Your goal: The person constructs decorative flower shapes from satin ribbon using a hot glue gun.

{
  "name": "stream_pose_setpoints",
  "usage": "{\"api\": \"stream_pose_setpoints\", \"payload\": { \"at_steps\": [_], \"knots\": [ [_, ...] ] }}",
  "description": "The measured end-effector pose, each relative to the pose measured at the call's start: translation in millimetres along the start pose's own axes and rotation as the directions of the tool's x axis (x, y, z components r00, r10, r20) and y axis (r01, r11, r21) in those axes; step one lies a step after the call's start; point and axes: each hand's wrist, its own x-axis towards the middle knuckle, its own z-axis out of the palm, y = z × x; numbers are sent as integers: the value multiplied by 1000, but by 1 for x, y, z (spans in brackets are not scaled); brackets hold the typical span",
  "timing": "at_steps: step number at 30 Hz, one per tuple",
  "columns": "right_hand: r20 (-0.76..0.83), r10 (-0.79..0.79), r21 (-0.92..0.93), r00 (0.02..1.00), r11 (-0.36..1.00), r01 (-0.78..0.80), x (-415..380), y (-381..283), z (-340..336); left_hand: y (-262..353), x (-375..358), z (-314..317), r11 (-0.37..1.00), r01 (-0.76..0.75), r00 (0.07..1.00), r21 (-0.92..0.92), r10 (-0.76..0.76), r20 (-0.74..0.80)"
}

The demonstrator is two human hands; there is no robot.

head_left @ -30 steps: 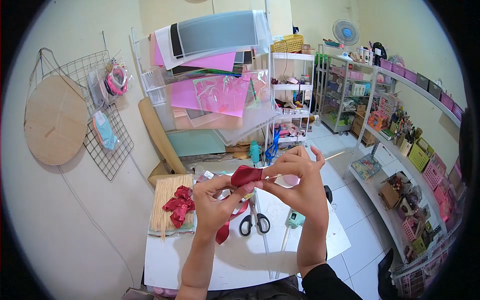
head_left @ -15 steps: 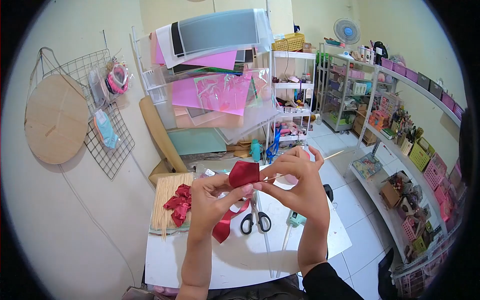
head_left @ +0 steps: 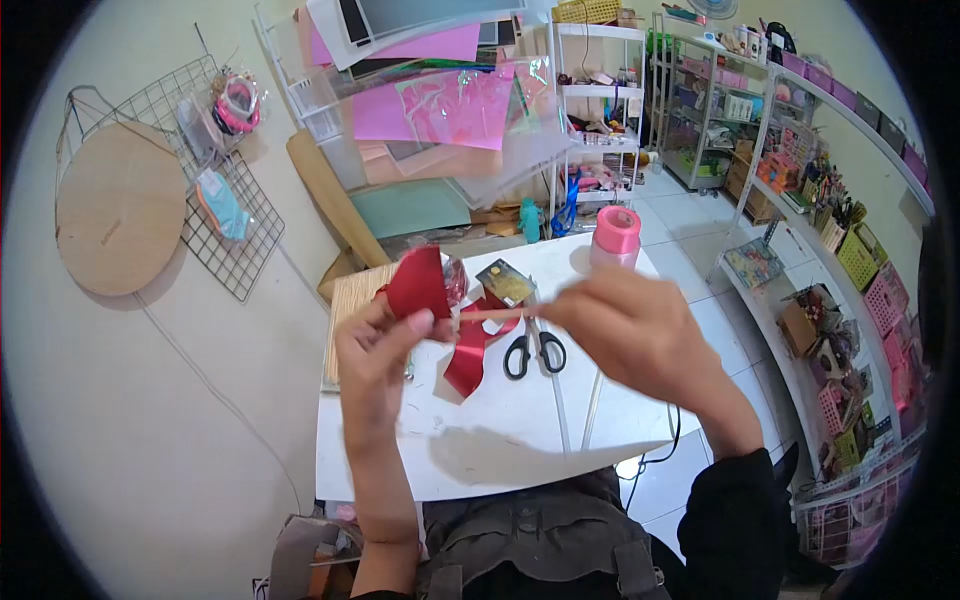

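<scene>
My left hand [head_left: 375, 355] pinches a folded piece of red ribbon [head_left: 418, 284] above the white table. A thin wooden stick [head_left: 490, 315] runs from beside the red piece to my right hand [head_left: 635, 320], whose fingers are closed on the stick's other end and somewhat blurred. Below the stick, a loose length of red ribbon [head_left: 466, 362] lies on the table, and black-handled scissors [head_left: 534, 356] lie to its right. A bundle of wooden sticks [head_left: 350, 300] is partly hidden behind my left hand.
Pink ribbon rolls [head_left: 616, 236] stand at the back right of the white table [head_left: 500, 455]. Near the back lies a dark and gold packet [head_left: 505, 283]. Shelves [head_left: 740, 200] line the right side, and a rack of coloured sheets [head_left: 430, 110] stands behind the table.
The view has tilted down. My right hand has moved away from my left, to the right, with the stick in it. The red piece has turned, and the pink rolls have come into clear view.
</scene>
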Motion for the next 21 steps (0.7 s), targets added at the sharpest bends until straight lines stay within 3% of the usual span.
{"api": "stream_pose_setpoints", "payload": {
  "at_steps": [3, 4, 5, 10, 12, 21],
  "knots": [
    [21, -51, -6, 998, 999, 51, -43, -14, 9, -20, -39, 1, 1000, 0, 998, 18, 2, -71],
    [-49, -79, -4, 996, 997, 79, -57, -16, 16, -31, -50, -2, 1000, -1, 995, 21, 4, -104],
    [-57, -35, 8, 998, 999, 36, -67, -21, 17, -40, -57, -3, 999, 54, 995, -5, -54, -86],
    [-114, 109, 55, 988, 993, -103, -93, -37, 28, -55, -71, 8, 988, 17, 997, -151, -28, -70],
    [-157, 229, 92, 961, 972, -217, -97, -41, 34, -57, -73, 9, 991, 40, 996, -127, -50, -77],
    [-90, 324, 148, 942, 940, -309, -105, -43, 46, -59, -74, 4, 987, 147, 987, -67, -151, -60]
  ]
}}
